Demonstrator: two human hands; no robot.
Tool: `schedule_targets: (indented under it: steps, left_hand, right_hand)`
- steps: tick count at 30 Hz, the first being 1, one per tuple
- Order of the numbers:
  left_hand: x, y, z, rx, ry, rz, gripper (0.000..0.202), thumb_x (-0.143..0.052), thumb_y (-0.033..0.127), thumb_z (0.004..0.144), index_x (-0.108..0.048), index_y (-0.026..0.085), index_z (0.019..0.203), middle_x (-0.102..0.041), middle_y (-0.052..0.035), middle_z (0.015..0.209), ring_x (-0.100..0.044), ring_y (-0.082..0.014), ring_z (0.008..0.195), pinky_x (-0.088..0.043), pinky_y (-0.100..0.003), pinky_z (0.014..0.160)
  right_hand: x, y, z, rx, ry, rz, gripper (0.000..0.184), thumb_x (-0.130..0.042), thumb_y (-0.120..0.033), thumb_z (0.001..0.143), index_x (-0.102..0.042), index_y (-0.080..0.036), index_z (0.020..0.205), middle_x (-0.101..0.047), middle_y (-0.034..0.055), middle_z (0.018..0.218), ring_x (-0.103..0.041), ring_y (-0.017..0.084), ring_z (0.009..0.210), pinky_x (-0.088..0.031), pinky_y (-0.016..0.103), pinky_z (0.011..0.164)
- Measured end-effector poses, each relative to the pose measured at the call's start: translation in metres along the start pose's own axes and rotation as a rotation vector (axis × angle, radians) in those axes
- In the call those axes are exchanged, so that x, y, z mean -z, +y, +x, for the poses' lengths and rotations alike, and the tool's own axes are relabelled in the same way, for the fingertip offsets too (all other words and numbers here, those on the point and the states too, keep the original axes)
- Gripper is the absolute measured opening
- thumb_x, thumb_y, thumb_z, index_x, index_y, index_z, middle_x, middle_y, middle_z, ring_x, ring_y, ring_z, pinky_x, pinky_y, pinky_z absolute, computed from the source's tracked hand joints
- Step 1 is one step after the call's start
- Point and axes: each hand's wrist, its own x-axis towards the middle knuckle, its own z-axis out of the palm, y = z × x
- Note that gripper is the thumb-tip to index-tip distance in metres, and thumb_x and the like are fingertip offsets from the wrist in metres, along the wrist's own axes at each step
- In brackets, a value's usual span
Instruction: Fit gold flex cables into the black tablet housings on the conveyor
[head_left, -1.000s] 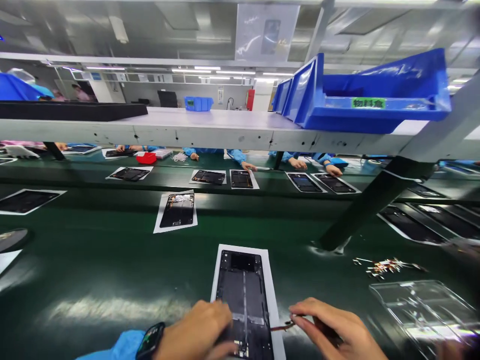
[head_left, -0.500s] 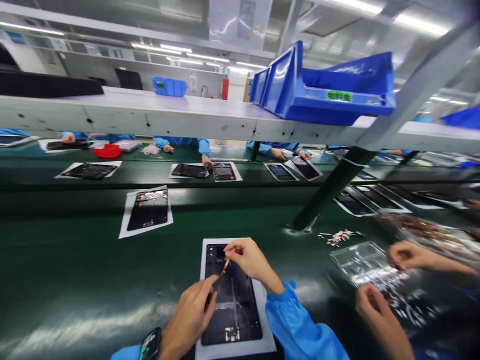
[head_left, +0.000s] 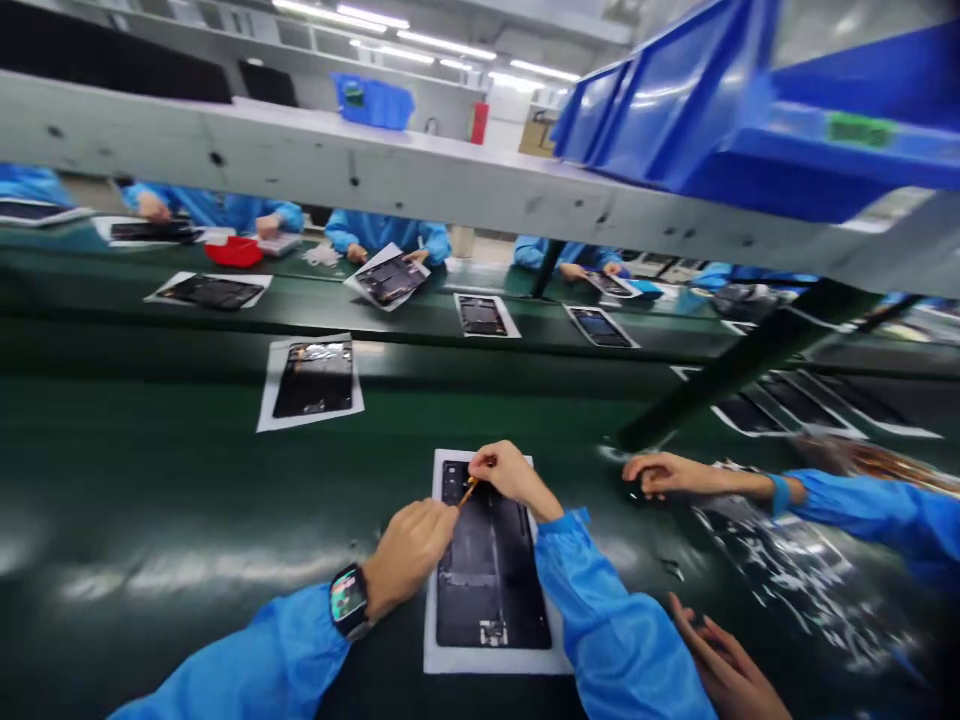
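Note:
A black tablet housing [head_left: 487,585] lies on a white sheet [head_left: 510,660] in front of me, a small board at its near end. Above its upper part, a thin orange flex cable [head_left: 468,492] stretches between my hands. My left hand [head_left: 412,550], with a watch on its wrist, is closed on the cable's lower end at the housing's left edge. My right hand [head_left: 510,475] pinches the upper end near the housing's top. The fingertips partly hide both cable ends.
At right, a co-worker's hands [head_left: 667,475] work beside a clear tray [head_left: 802,550] with small white strips. A green post [head_left: 720,370] rises there. Another housing [head_left: 315,380] lies ahead. A shelf with blue bins [head_left: 667,110] crosses above. Co-workers sit opposite.
My view has shifted; my hands still hold the orange cable over the housing. The neighbour's one hand has reached forward toward the post. Across the line, a person has lifted a housing on its sheet.

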Motion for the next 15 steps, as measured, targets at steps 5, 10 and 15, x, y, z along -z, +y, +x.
schedule_targets:
  steps: [5,10,15]
  left_hand:
    - [-0.008,0.003,-0.002,-0.026,-0.113,0.006,0.019,-0.037,0.011,0.099,-0.056,0.014,0.097,-0.061,-0.0052,0.085,-0.057,-0.0179,0.076,-0.041,-0.031,0.066]
    - [-0.009,0.002,0.0,-0.058,-0.141,0.014,0.016,-0.039,0.01,0.098,-0.054,0.014,0.095,-0.06,-0.0057,0.087,-0.057,-0.0191,0.078,-0.041,-0.032,0.064]
    - [-0.011,0.001,0.001,-0.064,-0.123,0.026,0.014,-0.04,0.011,0.098,-0.053,0.013,0.098,-0.059,-0.0061,0.087,-0.057,-0.0193,0.075,-0.042,-0.033,0.063]
  right_hand:
    - [-0.008,0.004,0.016,0.003,-0.098,-0.067,0.01,-0.066,-0.023,0.069,-0.073,-0.016,0.066,-0.06,-0.0011,0.056,-0.048,0.012,0.054,-0.036,0.024,0.054]
    - [-0.02,0.001,0.028,0.001,-0.143,-0.143,0.008,-0.066,-0.022,0.068,-0.072,-0.016,0.068,-0.058,-0.0022,0.057,-0.046,0.011,0.054,-0.034,0.024,0.055]
    - [-0.024,0.001,0.04,-0.025,-0.166,-0.184,0.006,-0.071,-0.021,0.064,-0.068,-0.017,0.067,-0.056,-0.0038,0.058,-0.048,0.011,0.055,-0.034,0.023,0.053]
